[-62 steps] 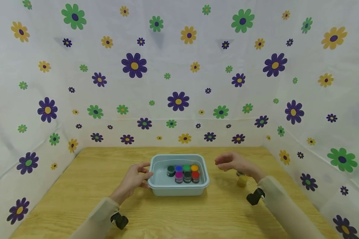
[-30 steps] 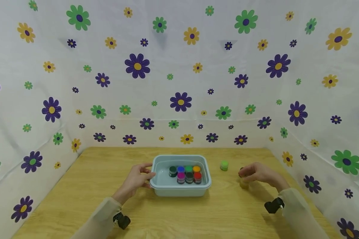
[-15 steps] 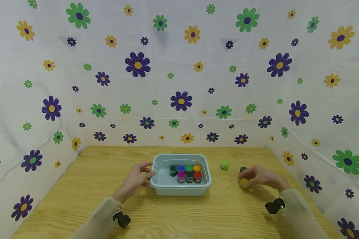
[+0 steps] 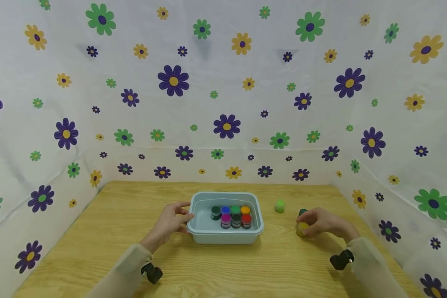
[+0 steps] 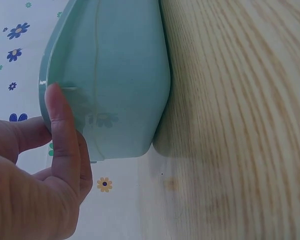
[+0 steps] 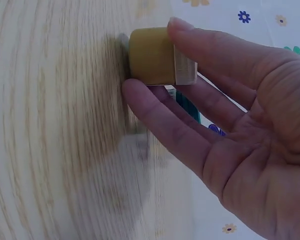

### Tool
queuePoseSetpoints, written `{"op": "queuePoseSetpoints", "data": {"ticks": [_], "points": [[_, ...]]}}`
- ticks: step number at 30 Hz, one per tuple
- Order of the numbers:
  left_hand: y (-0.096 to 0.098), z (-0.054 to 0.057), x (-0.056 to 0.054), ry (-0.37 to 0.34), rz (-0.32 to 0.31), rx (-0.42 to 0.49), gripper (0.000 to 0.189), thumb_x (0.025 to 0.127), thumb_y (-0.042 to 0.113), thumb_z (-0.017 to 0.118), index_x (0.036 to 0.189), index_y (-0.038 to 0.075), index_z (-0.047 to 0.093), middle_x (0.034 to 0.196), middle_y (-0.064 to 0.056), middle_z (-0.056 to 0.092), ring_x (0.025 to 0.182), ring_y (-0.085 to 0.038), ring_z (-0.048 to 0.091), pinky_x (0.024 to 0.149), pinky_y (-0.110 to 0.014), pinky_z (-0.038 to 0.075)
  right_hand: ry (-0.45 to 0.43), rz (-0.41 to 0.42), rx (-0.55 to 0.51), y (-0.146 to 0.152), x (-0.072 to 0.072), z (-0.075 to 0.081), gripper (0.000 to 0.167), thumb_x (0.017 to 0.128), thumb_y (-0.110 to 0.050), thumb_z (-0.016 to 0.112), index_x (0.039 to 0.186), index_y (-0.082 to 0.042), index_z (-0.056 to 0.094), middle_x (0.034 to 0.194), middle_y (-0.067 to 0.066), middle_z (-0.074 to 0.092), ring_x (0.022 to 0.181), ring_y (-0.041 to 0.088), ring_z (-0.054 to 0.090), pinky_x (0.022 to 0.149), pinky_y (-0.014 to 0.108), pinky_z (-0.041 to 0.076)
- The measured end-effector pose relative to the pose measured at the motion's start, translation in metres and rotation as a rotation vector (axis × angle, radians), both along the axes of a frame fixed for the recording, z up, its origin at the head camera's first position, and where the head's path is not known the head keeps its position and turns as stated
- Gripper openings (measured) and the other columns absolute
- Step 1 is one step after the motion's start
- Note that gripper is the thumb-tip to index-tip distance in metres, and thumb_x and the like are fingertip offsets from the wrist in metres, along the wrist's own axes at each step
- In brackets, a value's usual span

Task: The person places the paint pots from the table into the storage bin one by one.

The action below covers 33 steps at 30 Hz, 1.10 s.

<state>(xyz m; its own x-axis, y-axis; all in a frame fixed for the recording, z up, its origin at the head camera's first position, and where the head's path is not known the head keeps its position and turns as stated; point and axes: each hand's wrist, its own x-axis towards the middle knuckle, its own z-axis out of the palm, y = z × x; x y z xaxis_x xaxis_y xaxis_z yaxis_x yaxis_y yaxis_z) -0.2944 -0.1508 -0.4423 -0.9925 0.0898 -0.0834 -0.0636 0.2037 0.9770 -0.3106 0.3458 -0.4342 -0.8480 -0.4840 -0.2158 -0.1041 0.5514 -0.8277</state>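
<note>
I see the yellow jar point(image 4: 301, 230) at the right of the table point(image 4: 223, 273), pinched across its sides by the right hand's point(image 4: 325, 222) thumb and fingertips; I'd judge it light, rigid and a little slick, best squeezed around its broad yellow part. Just beyond it, on the far side, a dark teal jar point(image 4: 303, 211) shows partly, with a lime jar point(image 4: 279, 206) farther left. Left of these, my left hand point(image 4: 170, 222) pinches the left rim of the pale blue tub point(image 4: 223, 239), probably light, slightly flexible plastic.
</note>
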Motion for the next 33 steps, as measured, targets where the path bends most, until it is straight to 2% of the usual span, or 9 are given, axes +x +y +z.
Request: {"op": "queuePoseSetpoints", "data": {"ticks": [7, 14, 21, 29, 33], "points": [[0.000, 0.000, 0.000, -0.004, 0.006, 0.004, 0.049, 0.092, 0.003, 0.066, 0.139, 0.004, 0.052, 0.104, -0.016, 0.055, 0.080, -0.027, 0.067, 0.056, -0.037, 0.061, 0.025, -0.023, 0.014, -0.009, -0.001, 0.000, 0.049, 0.086, -0.016, 0.073, 0.128, 0.007, 0.058, 0.128, 0.023, 0.060, 0.104, 0.023, 0.061, 0.083, 0.037, 0.059], [0.000, 0.003, 0.003, 0.002, 0.007, 0.006, 0.049, 0.092, 0.004, 0.066, 0.139, 0.003, 0.052, 0.103, -0.015, 0.054, 0.082, -0.029, 0.067, 0.055, -0.039, 0.061, 0.013, -0.068, 0.001, -0.019, -0.007, -0.002, 0.052, 0.086, -0.019, 0.073, 0.131, 0.003, 0.058, 0.130, 0.021, 0.059, 0.100, 0.019, 0.063, 0.084, 0.035, 0.058], [0.000, 0.003, 0.002, 0.007, 0.012, 0.018, 0.049, 0.092, 0.004, 0.067, 0.138, 0.003, 0.053, 0.102, -0.015, 0.054, 0.082, -0.030, 0.067, 0.053, -0.036, 0.060, 0.038, -0.055, -0.070, -0.031, -0.012, 0.000, 0.058, 0.087, -0.019, 0.074, 0.134, 0.006, 0.053, 0.138, 0.028, 0.052, 0.110, 0.024, 0.063, 0.088, 0.038, 0.058], [-0.001, -0.001, -0.001, 0.000, 0.014, 0.036, 0.048, 0.091, 0.001, 0.067, 0.137, 0.002, 0.053, 0.100, -0.015, 0.055, 0.078, -0.026, 0.066, 0.053, -0.036, 0.060, 0.043, -0.065, -0.070, -0.052, -0.015, 0.005, 0.059, 0.084, -0.020, 0.078, 0.131, 0.005, 0.054, 0.137, 0.026, 0.054, 0.125, 0.038, 0.053, 0.093, 0.040, 0.056], [-0.001, -0.002, -0.001, -0.005, 0.015, 0.035, 0.048, 0.091, 0.001, 0.067, 0.137, 0.002, 0.053, 0.101, -0.016, 0.055, 0.079, -0.026, 0.066, 0.054, -0.036, 0.061, 0.060, -0.099, -0.057, -0.063, -0.016, 0.009, 0.056, 0.083, -0.023, 0.079, 0.128, 0.001, 0.057, 0.135, 0.020, 0.057, 0.127, 0.036, 0.052, 0.097, 0.042, 0.054]]}}
